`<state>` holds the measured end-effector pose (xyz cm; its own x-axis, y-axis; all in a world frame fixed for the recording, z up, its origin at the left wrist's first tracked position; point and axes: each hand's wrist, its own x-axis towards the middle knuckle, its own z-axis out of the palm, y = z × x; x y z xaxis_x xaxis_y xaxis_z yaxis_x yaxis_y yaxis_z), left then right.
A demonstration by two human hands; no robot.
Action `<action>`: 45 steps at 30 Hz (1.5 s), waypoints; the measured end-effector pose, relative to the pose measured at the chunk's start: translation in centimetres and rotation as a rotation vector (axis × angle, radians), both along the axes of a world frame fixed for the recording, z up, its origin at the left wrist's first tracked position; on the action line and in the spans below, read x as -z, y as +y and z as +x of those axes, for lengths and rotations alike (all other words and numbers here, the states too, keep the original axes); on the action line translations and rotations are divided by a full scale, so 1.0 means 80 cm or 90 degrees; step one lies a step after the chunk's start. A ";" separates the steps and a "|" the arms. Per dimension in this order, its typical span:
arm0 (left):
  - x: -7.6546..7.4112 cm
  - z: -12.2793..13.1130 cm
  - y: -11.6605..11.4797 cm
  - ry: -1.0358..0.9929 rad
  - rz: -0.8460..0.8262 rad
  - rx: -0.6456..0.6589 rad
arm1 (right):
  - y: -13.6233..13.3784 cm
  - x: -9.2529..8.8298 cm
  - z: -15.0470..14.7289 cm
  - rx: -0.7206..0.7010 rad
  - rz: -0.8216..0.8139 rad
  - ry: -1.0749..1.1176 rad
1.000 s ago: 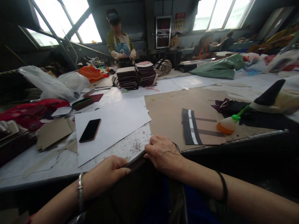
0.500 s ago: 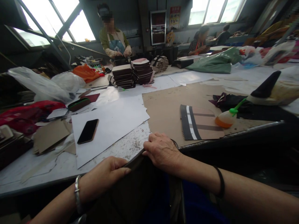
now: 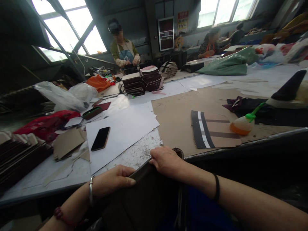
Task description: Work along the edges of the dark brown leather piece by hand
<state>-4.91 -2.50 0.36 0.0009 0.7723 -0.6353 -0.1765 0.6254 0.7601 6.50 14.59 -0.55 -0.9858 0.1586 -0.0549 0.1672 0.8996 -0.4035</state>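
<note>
Your left hand (image 3: 115,180) and right hand (image 3: 167,160) pinch the dark material (image 3: 139,199) along its rim; phone (image 3: 101,139) beyond it, leftward

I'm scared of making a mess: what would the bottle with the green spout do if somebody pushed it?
The bottle might roll or tip, since its body looks rounded. The orange liquid would probably slosh, because it fills only the lower part. The green spout slants out sideways, so bumping it could swing everything round.

We cannot trace the dark piece (image 3: 139,195) into shadow, nor read 1 poster (image 3: 183,21); the right edge crops 1 black-tipped object (image 3: 288,86).
</note>
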 end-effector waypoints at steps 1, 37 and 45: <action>0.001 -0.001 -0.001 -0.033 0.017 0.003 | 0.000 0.004 -0.002 0.004 -0.007 -0.005; 0.014 0.008 0.019 0.076 0.012 -0.005 | 0.008 0.019 0.011 -0.001 -0.002 -0.023; 0.012 0.011 0.020 0.097 0.018 0.000 | 0.009 0.021 0.012 0.002 0.004 -0.017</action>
